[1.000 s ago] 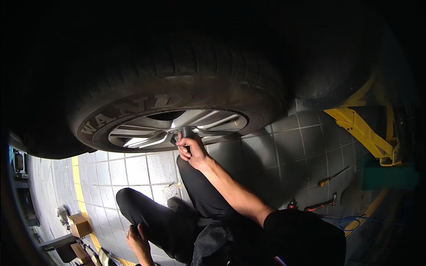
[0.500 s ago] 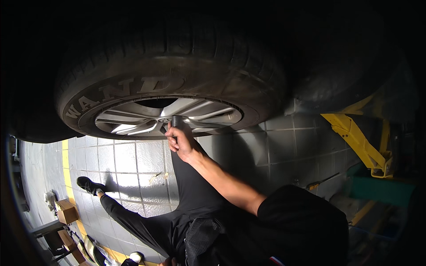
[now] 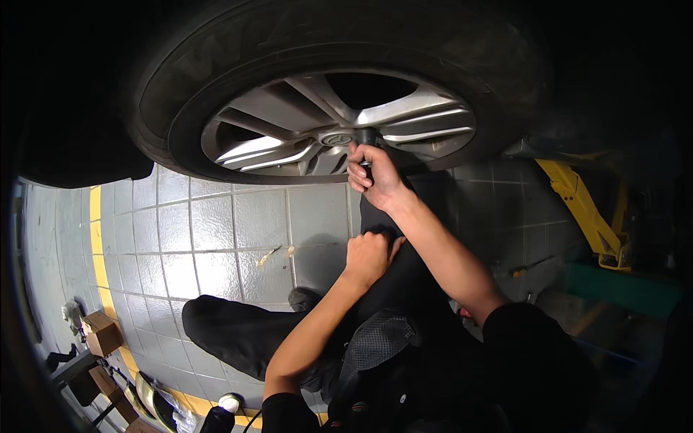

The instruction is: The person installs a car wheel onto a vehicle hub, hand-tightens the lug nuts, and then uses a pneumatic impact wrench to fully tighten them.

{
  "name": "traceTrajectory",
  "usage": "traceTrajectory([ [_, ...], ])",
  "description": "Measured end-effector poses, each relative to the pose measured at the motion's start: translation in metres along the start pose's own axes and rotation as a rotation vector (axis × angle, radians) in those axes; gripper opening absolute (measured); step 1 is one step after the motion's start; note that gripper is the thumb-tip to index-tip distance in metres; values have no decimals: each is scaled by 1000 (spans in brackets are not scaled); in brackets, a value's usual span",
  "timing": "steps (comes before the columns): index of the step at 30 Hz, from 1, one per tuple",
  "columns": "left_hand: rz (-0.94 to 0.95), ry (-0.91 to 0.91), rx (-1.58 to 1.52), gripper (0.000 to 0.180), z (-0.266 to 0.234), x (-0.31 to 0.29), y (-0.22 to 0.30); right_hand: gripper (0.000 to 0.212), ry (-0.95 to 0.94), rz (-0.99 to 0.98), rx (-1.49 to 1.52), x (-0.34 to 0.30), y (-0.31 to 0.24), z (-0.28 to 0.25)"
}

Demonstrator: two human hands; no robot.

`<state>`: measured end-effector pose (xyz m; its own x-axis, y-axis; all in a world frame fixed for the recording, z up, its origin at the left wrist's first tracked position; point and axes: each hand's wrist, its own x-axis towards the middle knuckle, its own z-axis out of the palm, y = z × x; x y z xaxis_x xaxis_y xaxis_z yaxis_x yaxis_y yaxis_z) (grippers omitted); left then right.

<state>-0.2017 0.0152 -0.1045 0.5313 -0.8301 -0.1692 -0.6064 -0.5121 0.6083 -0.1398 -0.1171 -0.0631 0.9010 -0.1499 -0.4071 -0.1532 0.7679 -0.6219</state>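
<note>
A car wheel with a silver spoked rim and black tyre hangs over the floor in front of me. My right hand is at the wheel's centre, fingers curled round a dark cylindrical socket. The socket's end meets the rim just right of the round centre cap. My index fingertip points up close to that cap. Lower down, my left hand is closed in front of my dark trouser leg, thumb to the right. Whatever it grips is dark and hidden by the fingers.
A yellow metal lift arm slants down at the right, above a green object. Tiled floor with a yellow line lies beneath. At lower left are a cardboard box and assorted parts.
My left hand has come up from the lower edge to below my right hand. My left leg is drawn in. The wheel appears nearer and further right; my right hand remains at its centre.
</note>
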Motion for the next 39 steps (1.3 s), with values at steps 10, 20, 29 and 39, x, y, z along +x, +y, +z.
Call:
traceTrajectory([
  [10, 678, -424, -666, 26, 12, -27, 6, 8, 197, -81, -87, -2, 0, 8],
  [20, 1037, -1091, -592, 24, -46, -131, 21, 10, 442, -201, -184, -2, 7, 24],
  [29, 1063, -1509, -272, 27, -56, -165, -13, 6, 378, -110, -45, 4, 2, 16],
  [39, 439, -468, -399, 28, -69, -21, -78, 3, 144, -184, 206, 1, 6, 11],
])
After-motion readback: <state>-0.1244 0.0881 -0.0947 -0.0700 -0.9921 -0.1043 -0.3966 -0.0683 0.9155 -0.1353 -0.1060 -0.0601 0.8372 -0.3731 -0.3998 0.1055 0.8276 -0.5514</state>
